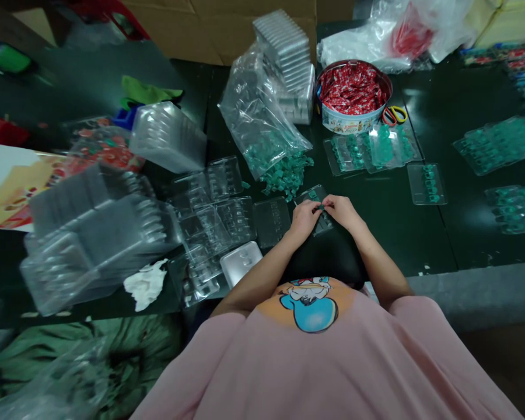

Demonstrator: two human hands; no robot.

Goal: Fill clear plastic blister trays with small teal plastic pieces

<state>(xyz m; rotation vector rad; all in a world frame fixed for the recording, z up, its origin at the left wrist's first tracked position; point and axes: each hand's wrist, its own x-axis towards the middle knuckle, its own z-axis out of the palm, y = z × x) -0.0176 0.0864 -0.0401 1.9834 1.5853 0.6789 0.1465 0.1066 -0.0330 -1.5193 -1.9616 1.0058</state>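
Observation:
My left hand [305, 219] and my right hand [340, 210] meet over a clear plastic blister tray [319, 191] near the table's front edge. Both have their fingertips pinched together around a small green plastic piece [321, 207], which the fingers partly cover. A green piece shows in the far end of that tray. Just beyond my left hand, a heap of loose green pieces [286, 175] spills from the mouth of a clear plastic bag [262, 125]. Flat beside my left wrist lies another clear tray [271, 220].
Stacked clear trays [96, 233] crowd the left side, with a white crumpled tissue [145, 284] nearby. A round tin [354, 119] of red packets stands at the back, yellow-handled scissors [395, 115] beside it. Trays filled with green pieces [429, 184] lie to the right.

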